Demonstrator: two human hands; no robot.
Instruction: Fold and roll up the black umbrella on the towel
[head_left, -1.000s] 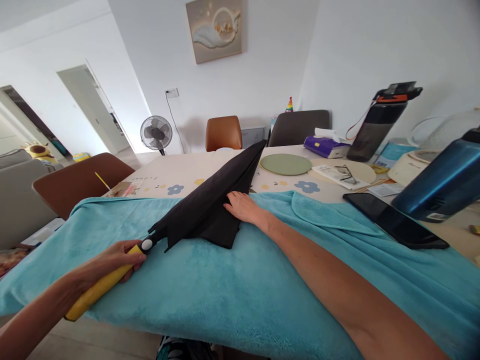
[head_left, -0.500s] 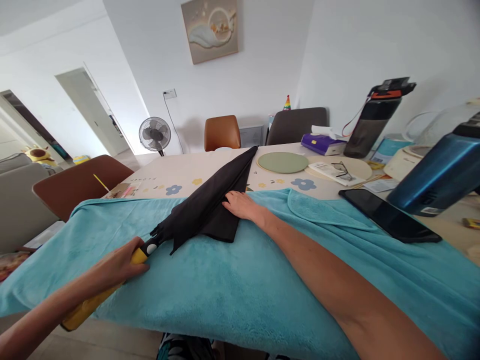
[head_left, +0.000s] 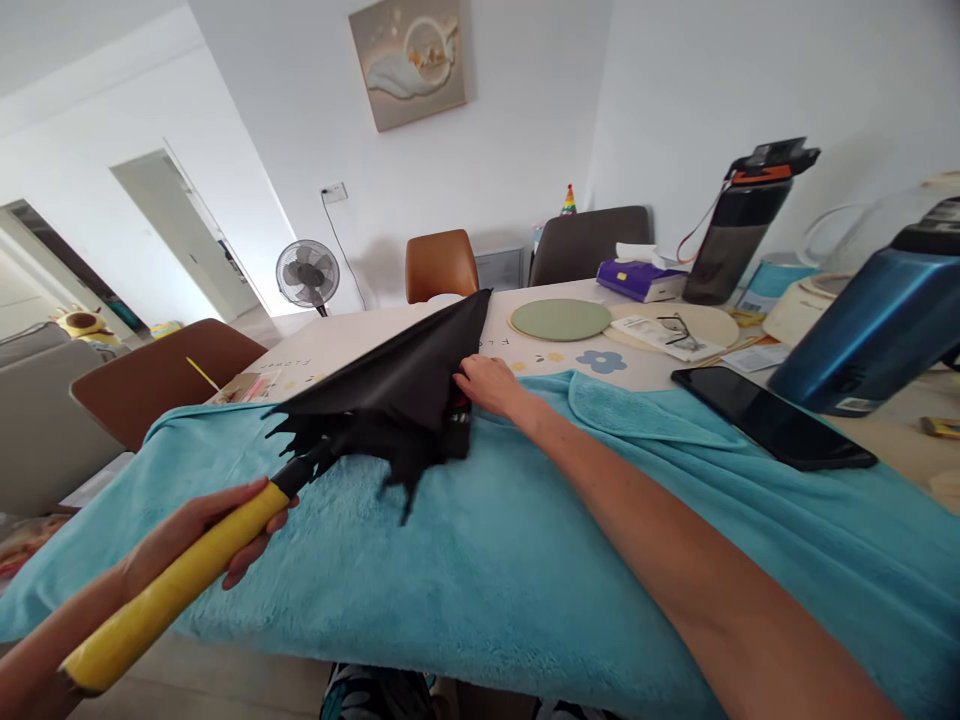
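A black umbrella (head_left: 397, 385) with a yellow handle (head_left: 172, 585) lies across a turquoise towel (head_left: 465, 560) spread over the table. My left hand (head_left: 202, 530) is wrapped round the yellow handle and holds it raised off the towel. My right hand (head_left: 491, 385) reaches forward with its fingers closed on the black canopy fabric near the middle of the umbrella. The canopy is partly spread and its loose edge hangs ragged above the towel.
A dark tablet (head_left: 772, 430), a blue appliance (head_left: 870, 330), a dark bottle (head_left: 739, 235), glasses on paper (head_left: 675, 330), a green plate (head_left: 561, 319) and a purple tissue box (head_left: 637, 280) sit to the right. Brown chairs (head_left: 161, 375) and a fan (head_left: 306, 273) stand around.
The umbrella's handle end has lifted off the towel and the canopy has spread out from its flat folded shape. My left hand slid down the handle; my right hand moved slightly further forward.
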